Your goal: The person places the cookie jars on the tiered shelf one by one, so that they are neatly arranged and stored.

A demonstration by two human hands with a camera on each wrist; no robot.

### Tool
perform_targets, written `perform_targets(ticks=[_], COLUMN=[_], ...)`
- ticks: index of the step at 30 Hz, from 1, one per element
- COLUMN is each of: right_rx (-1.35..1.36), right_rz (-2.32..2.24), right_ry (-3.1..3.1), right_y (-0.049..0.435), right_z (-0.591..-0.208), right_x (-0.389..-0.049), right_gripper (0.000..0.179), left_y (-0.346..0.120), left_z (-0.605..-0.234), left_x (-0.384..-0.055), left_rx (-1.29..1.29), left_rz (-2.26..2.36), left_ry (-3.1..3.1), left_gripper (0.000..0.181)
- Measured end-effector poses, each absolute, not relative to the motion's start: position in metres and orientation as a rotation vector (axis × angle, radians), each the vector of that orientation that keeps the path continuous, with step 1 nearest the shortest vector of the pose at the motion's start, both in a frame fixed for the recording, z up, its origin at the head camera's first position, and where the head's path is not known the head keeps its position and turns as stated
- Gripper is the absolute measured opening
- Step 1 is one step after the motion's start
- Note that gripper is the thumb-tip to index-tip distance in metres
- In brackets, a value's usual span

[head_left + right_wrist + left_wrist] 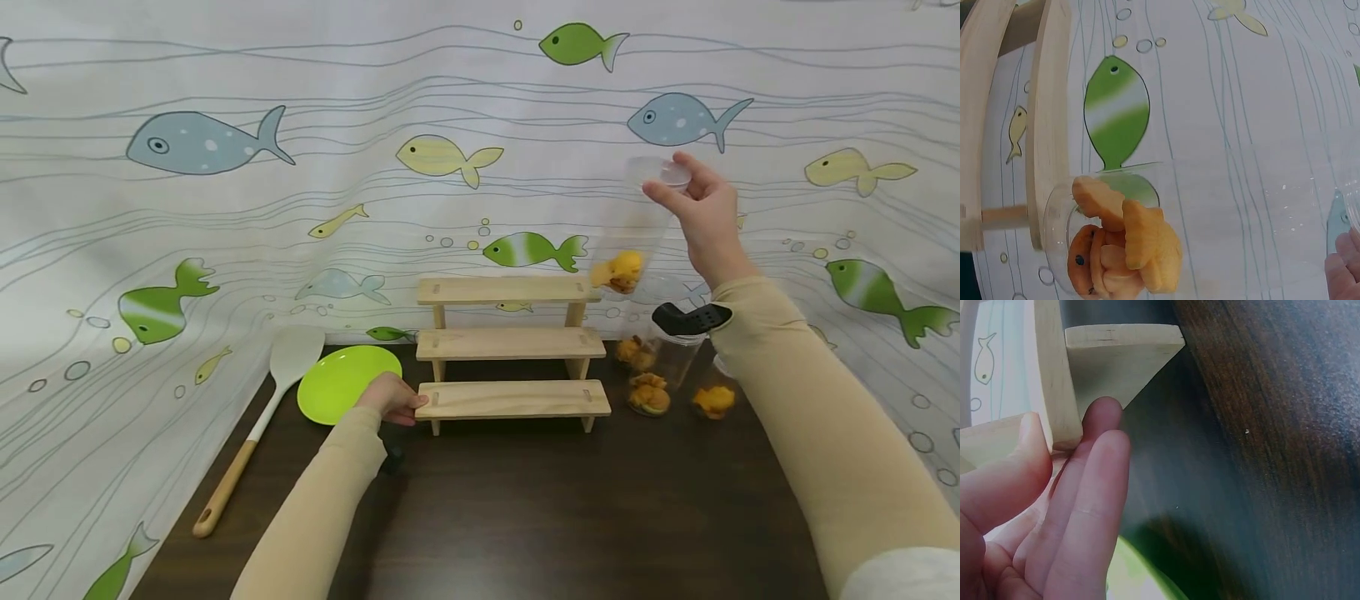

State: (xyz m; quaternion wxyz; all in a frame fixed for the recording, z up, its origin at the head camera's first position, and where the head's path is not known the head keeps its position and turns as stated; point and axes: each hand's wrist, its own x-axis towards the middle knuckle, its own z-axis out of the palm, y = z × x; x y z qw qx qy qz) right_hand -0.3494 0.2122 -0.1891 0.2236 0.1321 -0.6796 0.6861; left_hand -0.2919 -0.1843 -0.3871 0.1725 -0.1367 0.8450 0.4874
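A three-tier wooden step rack (517,342) stands on the dark table. With thumb and fingers, my left hand (390,398) pinches the left end of its lowest step (1057,375). My right hand (702,208) grips a tall clear jar (641,212) by its rim. The jar hangs tilted in the air, its base just beside the right end of the top step. Yellow and brown baked-looking pieces (1147,244) lie in the bottom of that jar. Only the fingertips of the right hand show in the right wrist view.
More clear jars (678,362) with similar pieces stand right of the rack, partly behind the right forearm. Left of the rack lie a lime-green plate (337,383) and a pale turner (296,358) with a wooden handle. A fish-patterned cloth (360,75) surrounds the table (555,508).
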Motion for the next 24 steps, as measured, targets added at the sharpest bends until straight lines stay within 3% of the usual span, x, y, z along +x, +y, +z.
perform_targets(ticks=[24], right_rx=[0.461], right_rz=[1.839], right_ry=[-2.067], right_y=[0.117], right_z=[-0.206], right_x=[-0.382], right_gripper=[0.074], left_y=[-0.184], left_z=[-0.391], left_x=[-0.294], left_rx=[-0.427], left_rz=[1.368], left_ry=[2.403], left_gripper=[0.027])
